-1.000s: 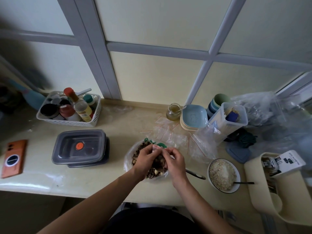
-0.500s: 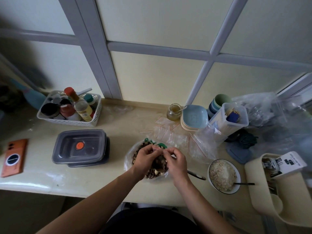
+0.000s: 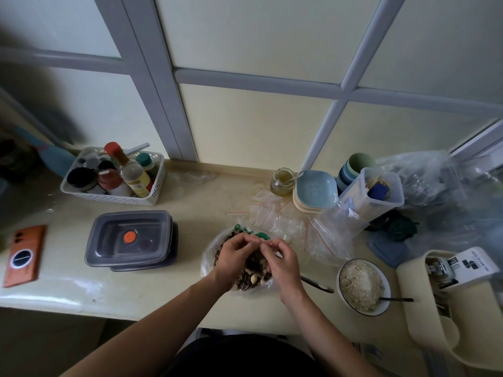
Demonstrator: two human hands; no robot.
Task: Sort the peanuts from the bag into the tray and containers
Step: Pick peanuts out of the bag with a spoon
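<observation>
A clear plastic bag (image 3: pixel 211 263) of mixed peanuts and striped seeds (image 3: pixel 251 277) lies on the counter in front of me. Both hands hover over its open mouth. My left hand (image 3: pixel 235 255) and my right hand (image 3: pixel 281 261) meet fingertip to fingertip and pinch the bag's clear plastic edge near its green printed top (image 3: pixel 262 235). A stack of dark lidded containers (image 3: pixel 130 239) with an orange dot on the lid sits to the left. Blue and cream square trays (image 3: pixel 315 191) are stacked behind on the right.
A white basket of bottles (image 3: pixel 114 180) stands at the back left, an orange phone (image 3: pixel 24 255) at the far left. Empty zip bags (image 3: pixel 288 221), a jar (image 3: pixel 283 182), a tall clear container (image 3: pixel 373 194), a bowl of grains (image 3: pixel 363 285) and a cream holder (image 3: pixel 449 303) crowd the right. A dark utensil handle (image 3: pixel 317 284) lies beside the bag.
Both hands have stayed over the bag; the fingertips have shifted slightly up and together at the bag's top edge.
</observation>
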